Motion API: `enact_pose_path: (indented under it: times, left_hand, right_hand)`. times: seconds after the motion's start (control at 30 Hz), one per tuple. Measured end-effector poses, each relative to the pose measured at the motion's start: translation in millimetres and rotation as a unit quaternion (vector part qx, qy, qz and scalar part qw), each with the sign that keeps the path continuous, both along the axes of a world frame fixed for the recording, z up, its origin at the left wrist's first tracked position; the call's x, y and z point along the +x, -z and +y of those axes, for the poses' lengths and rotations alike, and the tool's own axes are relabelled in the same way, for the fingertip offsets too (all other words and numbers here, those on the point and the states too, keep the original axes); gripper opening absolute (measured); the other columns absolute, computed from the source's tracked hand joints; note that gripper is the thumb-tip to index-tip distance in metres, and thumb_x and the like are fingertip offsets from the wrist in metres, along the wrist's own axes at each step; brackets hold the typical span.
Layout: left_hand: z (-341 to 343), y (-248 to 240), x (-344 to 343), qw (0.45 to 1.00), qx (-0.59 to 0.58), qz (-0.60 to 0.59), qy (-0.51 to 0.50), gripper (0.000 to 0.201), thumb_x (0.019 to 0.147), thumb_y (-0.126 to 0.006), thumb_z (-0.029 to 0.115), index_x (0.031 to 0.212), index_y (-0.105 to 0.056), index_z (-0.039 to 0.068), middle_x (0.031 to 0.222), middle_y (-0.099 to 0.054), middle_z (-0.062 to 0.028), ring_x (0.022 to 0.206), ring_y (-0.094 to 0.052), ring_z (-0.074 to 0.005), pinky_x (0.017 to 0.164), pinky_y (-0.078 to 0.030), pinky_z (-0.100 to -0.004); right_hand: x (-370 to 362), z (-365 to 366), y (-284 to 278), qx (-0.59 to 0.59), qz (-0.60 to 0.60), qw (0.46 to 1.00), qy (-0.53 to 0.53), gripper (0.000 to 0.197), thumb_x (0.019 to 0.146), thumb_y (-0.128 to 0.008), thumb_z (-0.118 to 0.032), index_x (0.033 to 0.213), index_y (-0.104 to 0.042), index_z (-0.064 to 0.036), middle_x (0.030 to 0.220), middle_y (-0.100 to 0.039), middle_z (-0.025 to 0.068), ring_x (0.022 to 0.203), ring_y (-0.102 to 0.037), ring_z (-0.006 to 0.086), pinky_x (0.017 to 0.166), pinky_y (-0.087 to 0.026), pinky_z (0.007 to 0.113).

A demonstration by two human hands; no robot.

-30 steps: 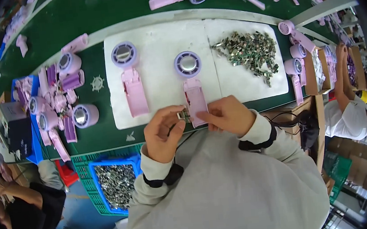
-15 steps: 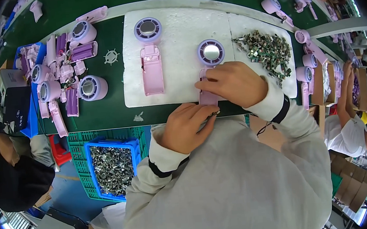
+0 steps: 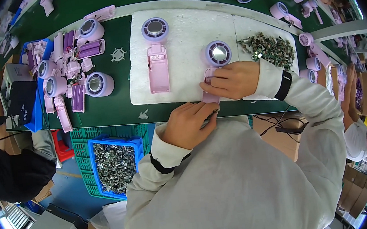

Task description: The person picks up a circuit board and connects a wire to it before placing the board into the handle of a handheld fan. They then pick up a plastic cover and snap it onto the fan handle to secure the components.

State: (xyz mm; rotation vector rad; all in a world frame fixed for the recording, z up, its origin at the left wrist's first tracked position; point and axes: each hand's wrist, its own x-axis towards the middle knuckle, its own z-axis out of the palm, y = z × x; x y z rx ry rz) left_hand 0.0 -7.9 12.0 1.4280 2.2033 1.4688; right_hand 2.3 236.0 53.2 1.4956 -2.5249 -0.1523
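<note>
The pink handheld fan (image 3: 213, 73) lies at the near edge of the white foam pad (image 3: 184, 34), its round lilac head pointing away and its open handle shell toward the person. The right hand (image 3: 232, 80) lies curled over that handle, fingers pressing it down on the pad. The left hand (image 3: 188, 124) sits just below the pad's edge, closed around a small dark part (image 3: 210, 114) pinched at the fingertips, its tip close to the handle's end. This looks like the fitting step: a small piece being brought to the open handle. The next move calls for a steady hold on the shell and fine aim into the cavity, which the right hand hides. A second fan (image 3: 156, 50) lies open to the left on the pad; a heap of small metal parts (image 3: 267, 48) sits right, and more fan housings (image 3: 71, 68) crowd the green counter (image 3: 115, 108)
</note>
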Motion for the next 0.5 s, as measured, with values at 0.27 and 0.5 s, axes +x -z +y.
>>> enact_pose_path:
  times: [0.27, 0.5]
  left_hand:
    - [-1.1, 6.3, 6.4, 0.999, 0.034, 0.038, -0.005, 0.026, 0.078, -0.077, 0.001, 0.103, -0.071, 0.004, 0.088, -0.072, -0.0111, 0.072, -0.068, -0.029, 0.065, -0.056, -0.0365]
    - [-2.4, -4.1, 5.5, 0.998, 0.041, -0.044, 0.005, 0.025, 0.079, -0.077, -0.002, 0.103, -0.071, 0.002, 0.089, -0.072, -0.0106, 0.076, -0.071, -0.0233, 0.068, -0.056, -0.0326]
  right_hand:
    - [5.8, 0.2, -0.9, -0.132, -0.087, 0.983, 0.093, 0.035, 0.082, -0.071, -0.016, 0.116, -0.071, -0.0092, 0.085, -0.063, 0.0036, 0.069, -0.063, 0.0185, 0.055, -0.052, 0.029]
    - [12.8, -39.5, -2.3, -0.206, -0.099, 0.923, 0.309, 0.012, 0.085, -0.075, -0.018, 0.095, -0.073, -0.0118, 0.072, -0.063, 0.0038, 0.061, -0.065, 0.0247, 0.052, -0.052, 0.035]
